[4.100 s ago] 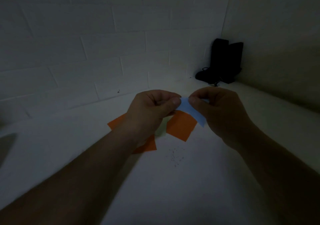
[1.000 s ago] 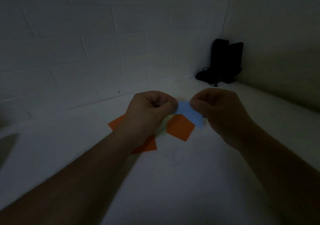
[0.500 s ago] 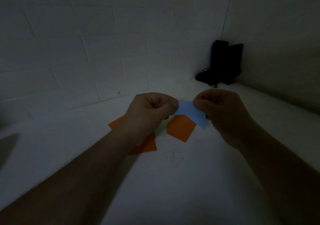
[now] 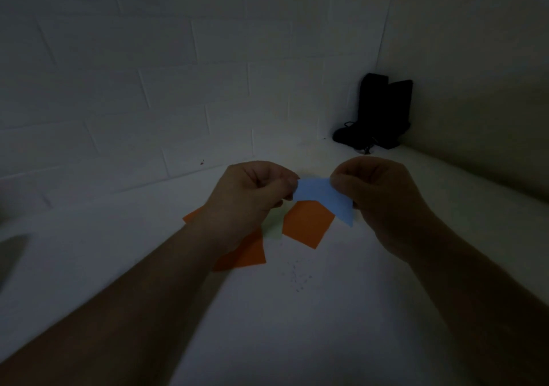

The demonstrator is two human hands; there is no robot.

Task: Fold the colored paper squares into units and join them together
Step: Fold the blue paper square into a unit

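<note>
A folded light blue paper hangs in the air between my two hands. My left hand pinches its left end with curled fingers, and my right hand pinches its right end. Below them on the white surface lie an orange square, a pale green paper and another orange square, the last two partly hidden under my left hand and wrist.
A white brick wall runs along the back and meets a plain side wall at the right. Dark black objects stand in the far corner. Small dark specks dot the white surface in front of the papers.
My hands have drawn slightly apart, so more of the blue paper shows between them. The papers on the surface have not moved.
</note>
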